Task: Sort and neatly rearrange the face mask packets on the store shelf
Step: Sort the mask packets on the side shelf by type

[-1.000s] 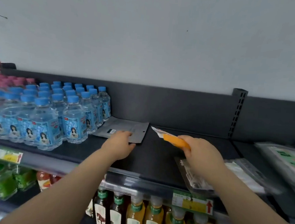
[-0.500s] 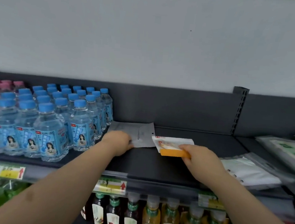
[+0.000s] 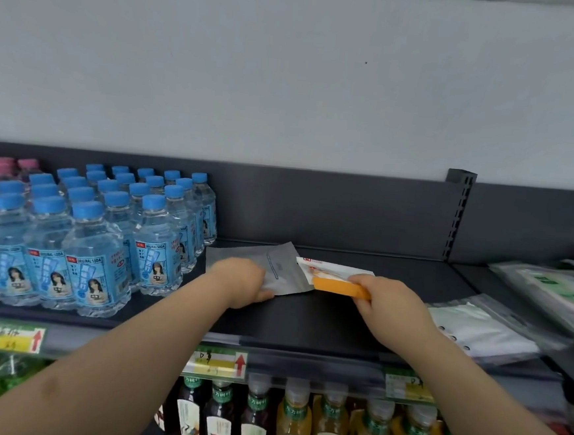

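Lowered since earlier, the right hand [image 3: 386,306] pinches the orange packet [image 3: 337,279] beside the grey packet [image 3: 274,268] under the left hand's [image 3: 242,282] curled fingers, apparently placing; next, align edges.

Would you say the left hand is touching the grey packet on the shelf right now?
Touching. The head view shows the left hand laid over the near left part of the grey packet, with the fingers covering its lower edge and no gap.

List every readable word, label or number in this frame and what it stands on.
"ORIGINAL SODA": labels of the front blue-capped bottles.
Shelf-edge price tags: red arrows clear, handwriting unreadable.
Orange-edged packet in the right hand: print too blurred.
Grey packet under the left hand: unreadable.
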